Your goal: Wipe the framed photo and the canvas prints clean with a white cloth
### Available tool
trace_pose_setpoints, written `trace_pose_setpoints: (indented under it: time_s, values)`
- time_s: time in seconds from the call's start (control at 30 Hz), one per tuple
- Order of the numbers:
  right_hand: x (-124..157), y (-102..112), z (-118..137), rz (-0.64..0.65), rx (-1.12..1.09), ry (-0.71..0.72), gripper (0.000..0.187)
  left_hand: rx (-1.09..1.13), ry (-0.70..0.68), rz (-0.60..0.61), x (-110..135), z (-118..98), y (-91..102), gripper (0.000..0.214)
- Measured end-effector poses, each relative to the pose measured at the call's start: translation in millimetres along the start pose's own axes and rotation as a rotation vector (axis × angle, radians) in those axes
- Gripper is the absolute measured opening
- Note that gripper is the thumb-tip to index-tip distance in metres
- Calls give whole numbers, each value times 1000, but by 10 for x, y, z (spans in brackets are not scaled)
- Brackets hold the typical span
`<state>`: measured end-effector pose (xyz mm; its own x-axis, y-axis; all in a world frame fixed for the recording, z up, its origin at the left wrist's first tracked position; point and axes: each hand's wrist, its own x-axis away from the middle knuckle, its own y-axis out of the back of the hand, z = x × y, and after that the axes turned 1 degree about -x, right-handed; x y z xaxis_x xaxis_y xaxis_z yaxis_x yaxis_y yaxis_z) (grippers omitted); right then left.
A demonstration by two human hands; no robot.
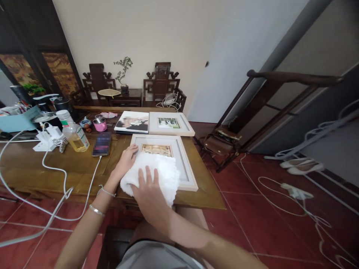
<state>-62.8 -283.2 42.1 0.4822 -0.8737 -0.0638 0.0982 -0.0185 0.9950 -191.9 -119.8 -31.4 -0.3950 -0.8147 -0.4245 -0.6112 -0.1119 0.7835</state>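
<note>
Cloth point(157, 170), white and fluffy, is spread over the near left part of a white picture frame point(185, 164). The frame is laid flat on the wooden surface point(56, 164), close to its near edge, at about 12 o'clock from the person. The right hand point(148, 188) is pressed flat on top of the cloth, with its fingers spread open and pointed to 12 o'clock. Nothing is pinched by it. The left hand point(126, 160) is laid at 10 o'clock from the right hand, touching the left side of the cloth and the frame's left edge. Its fingers are curled loosely over the frame's corner; whether the cloth is gripped by them cannot be told. Two thin bracelets point(102, 200) are worn on the left wrist.

Two more frames are seen farther back at 12 o'clock: a second white frame point(171, 124) and, just beside it to the left, a dark picture point(132, 121). A phone point(102, 144) is laid at 10 o'clock from the hands, with a white cable point(64, 179) plugged into it. A clear bottle point(75, 135) with yellow liquid and a small pink cup point(100, 124) are placed farther back, near 10 and 11 o'clock. White slippers point(301, 166) are left on the red floor tiles at 3 o'clock, well apart from the surface.
</note>
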Motion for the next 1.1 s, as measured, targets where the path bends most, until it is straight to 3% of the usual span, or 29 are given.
trace_pose_setpoints:
  time_s: [0.13,0.33,0.43,0.53,0.73,0.87,1.1]
  values:
    - [150,-48,-156,14,-7,-58,32,-85,-68,-2,-15,29,-42,40]
    - [731,19,-911,31,29,-154,54,-137,-92,54,-41,-33,-34,47]
    - [804,46,-1285,1,-6,-125,65,-138,-73,90,-29,-73,-7,50]
    - [573,68,-1585,-17,-63,-172,66,-121,-63,98,-17,-69,-2,51]
    - [-275,94,-2022,-76,-81,-199,66,-99,-90,52,-28,62,-60,49]
    - [-375,84,-2022,-62,11,-149,64,-74,-102,-11,-28,130,-105,43]
    - [501,294,-1365,107,-3,-45,65,-39,-73,-37,-14,90,-147,45]
